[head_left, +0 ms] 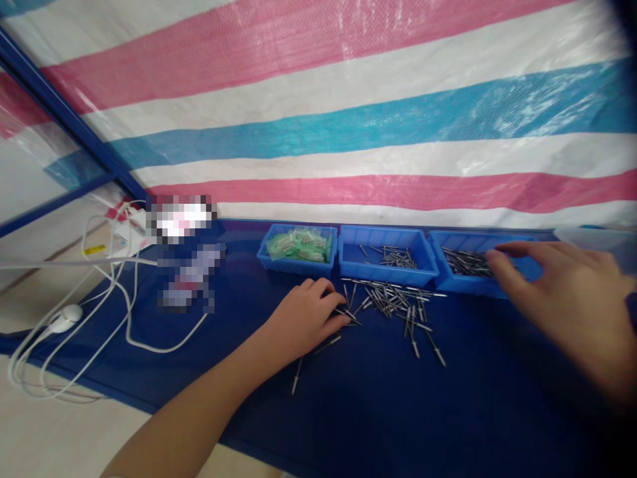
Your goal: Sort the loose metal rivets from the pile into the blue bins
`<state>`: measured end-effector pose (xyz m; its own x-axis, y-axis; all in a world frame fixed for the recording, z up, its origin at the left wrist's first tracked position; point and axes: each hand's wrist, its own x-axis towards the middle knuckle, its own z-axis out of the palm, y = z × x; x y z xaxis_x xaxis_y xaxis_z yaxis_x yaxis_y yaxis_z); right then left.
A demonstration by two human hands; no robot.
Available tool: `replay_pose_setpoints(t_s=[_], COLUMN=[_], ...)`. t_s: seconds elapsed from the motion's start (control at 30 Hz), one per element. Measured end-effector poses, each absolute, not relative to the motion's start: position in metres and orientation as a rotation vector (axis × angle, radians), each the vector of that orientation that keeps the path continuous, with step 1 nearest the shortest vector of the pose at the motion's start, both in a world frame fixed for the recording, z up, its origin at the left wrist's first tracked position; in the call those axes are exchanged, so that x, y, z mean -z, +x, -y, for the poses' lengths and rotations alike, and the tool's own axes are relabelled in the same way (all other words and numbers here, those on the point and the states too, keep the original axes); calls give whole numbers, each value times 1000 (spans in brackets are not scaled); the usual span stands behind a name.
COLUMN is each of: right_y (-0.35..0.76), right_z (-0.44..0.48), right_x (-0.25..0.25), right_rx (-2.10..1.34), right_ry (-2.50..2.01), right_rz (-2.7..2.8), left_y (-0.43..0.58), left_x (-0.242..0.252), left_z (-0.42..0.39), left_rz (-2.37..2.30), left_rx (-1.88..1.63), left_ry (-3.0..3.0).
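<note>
My left hand [306, 313] rests on the dark blue cloth [497, 398], fingers curled in a pinch on thin metal pins at the left edge of a loose pile of pins [393, 302]. My right hand [547, 285] hovers with fingers spread over the right blue tray [535, 269], which holds more metal pins; it grips nothing that I can see. The middle blue tray [388, 253] has a few pins in it. Small green-and-white packets fill the left blue tray [297, 249].
White cables [114, 312] and a white plug [64, 317] lie at the left on the cloth's edge, next to blurred-out items. A striped pink, white and blue tarp [348, 119] hangs behind the trays. A blue metal frame [60, 113] runs at the left.
</note>
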<state>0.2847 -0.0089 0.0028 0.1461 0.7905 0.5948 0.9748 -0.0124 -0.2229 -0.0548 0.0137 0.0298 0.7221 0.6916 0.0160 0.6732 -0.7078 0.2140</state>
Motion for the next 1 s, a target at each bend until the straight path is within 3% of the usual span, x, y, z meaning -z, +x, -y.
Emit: replay_pose_setpoints(t_s=[0.33,0.63,0.8,1.0], right_y=[206,185,179,168], right_z=[36,44,47,52], right_x=[-15,-2,2,3], right_rx=[328,55,-66,-280], right_ry=[-1413,-1283,-1303,-1255], right_rz=[1910,2072,2120,2085], left_y=[-67,-52,-46,-34], left_x=[-46,-27,-24,-30], left_z=[-15,-6,-5,7], left_rz=[-868,-851,-898,-928], left_rx=[-85,-129,-376,-806], left_ry=[2610,2776,2705,2147])
